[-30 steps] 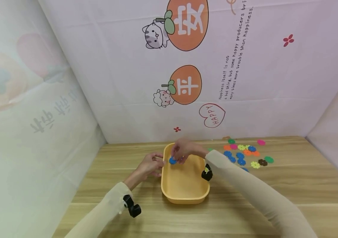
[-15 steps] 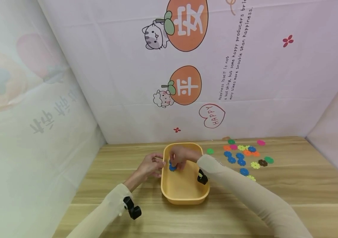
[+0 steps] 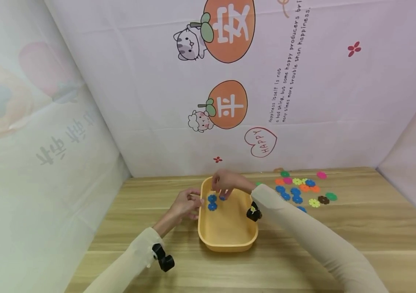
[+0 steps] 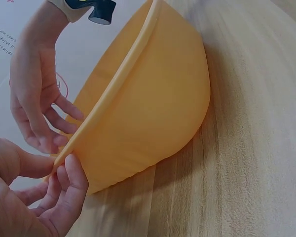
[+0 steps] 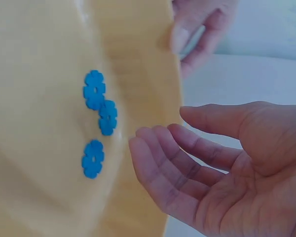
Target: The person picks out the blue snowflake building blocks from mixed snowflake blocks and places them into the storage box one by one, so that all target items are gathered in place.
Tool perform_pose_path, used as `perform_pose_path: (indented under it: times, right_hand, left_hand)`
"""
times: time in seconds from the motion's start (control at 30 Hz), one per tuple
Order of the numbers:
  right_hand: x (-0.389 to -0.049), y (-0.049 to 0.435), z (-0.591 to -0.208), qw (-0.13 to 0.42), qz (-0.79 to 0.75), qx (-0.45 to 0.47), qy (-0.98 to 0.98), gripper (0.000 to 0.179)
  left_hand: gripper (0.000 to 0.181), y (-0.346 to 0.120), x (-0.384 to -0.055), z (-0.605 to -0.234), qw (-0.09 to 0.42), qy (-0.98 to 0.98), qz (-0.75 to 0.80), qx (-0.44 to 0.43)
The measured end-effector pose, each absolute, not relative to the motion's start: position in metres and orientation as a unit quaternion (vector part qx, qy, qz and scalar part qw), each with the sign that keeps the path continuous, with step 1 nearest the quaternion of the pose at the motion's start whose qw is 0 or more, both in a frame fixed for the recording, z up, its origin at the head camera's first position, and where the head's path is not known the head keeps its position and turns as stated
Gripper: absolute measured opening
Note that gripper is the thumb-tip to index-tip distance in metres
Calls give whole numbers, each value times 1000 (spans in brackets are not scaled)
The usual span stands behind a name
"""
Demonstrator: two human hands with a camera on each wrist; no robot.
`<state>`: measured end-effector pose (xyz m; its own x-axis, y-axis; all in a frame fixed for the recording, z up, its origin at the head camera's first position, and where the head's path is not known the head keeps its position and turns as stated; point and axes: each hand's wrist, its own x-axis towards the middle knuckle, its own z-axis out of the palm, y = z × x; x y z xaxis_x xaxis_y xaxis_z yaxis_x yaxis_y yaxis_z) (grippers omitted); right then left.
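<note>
My left hand (image 3: 185, 204) pinches the left rim of a yellow-orange plastic tub (image 3: 230, 228); the left wrist view shows its thumb (image 4: 37, 166) and curled fingers either side of the edge. Over the tub's far end hovers my right hand (image 3: 227, 181), fingers loosely bent. In the right wrist view its fingers (image 5: 153, 163) hold nothing. Three blue flower-shaped plastic discs lie on the tub's floor: a lower one (image 5: 93, 159), a middle one (image 5: 107, 117) and an upper one (image 5: 94, 90), the last two touching. The right hand partly covers one of them in the head view.
Several flower-shaped discs lie scattered on the wooden table (image 3: 340, 228) right of the tub, among them a pink disc (image 3: 321, 175), a brown disc (image 3: 323, 200) and a green disc (image 3: 331, 197). A printed white sheet (image 3: 156, 101) stands behind the table.
My right hand reached down at the blue discs in the tub, then drew back up and rightward, leaving them uncovered. The left hand has stayed at the rim.
</note>
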<state>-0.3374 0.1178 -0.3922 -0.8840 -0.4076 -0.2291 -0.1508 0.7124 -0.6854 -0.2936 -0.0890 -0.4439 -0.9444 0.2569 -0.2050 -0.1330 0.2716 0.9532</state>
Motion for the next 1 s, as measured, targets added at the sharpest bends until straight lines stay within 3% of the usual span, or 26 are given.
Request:
perform_pose_path:
  times: [0.43,0.63,1.0]
  right_hand:
    - [-343,157,-385,130,-364,-132,913,14]
    - [-347,179,-389,131,-377,-116,910,19]
    - [-345,219,-402,117,-438,-101,885,17]
  left_hand:
    - [37,-91,-294,-443,174,776,605,38]
    - [24,-92,-294,-444,180,769,612,34]
    - [22,-93,-295,-444,197,772,604,20]
